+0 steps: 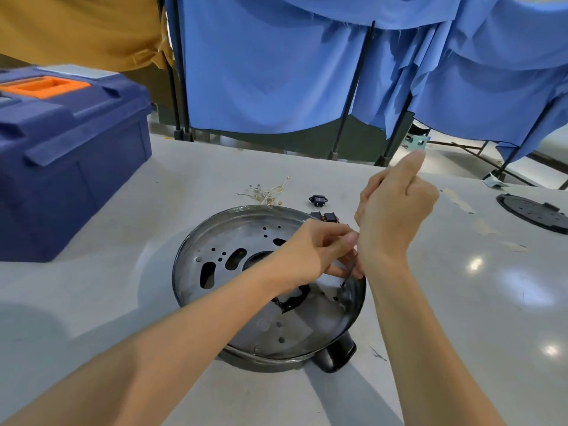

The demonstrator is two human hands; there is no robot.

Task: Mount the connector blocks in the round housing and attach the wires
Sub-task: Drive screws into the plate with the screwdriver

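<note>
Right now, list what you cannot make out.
Head view:
The left hand's grasp: hidden by its fingers and the right hand.
The tool: handle buried in the right hand; only its shaft shows.
The connector blocks at the far rim: partly behind the right hand.
The wires: too small to count.

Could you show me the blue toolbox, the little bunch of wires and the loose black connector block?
blue toolbox (92, 179): head view, on its side wall.
bunch of wires (269, 193): head view, middle of the tangle.
loose black connector block (318, 200): head view, on its top face.
</note>
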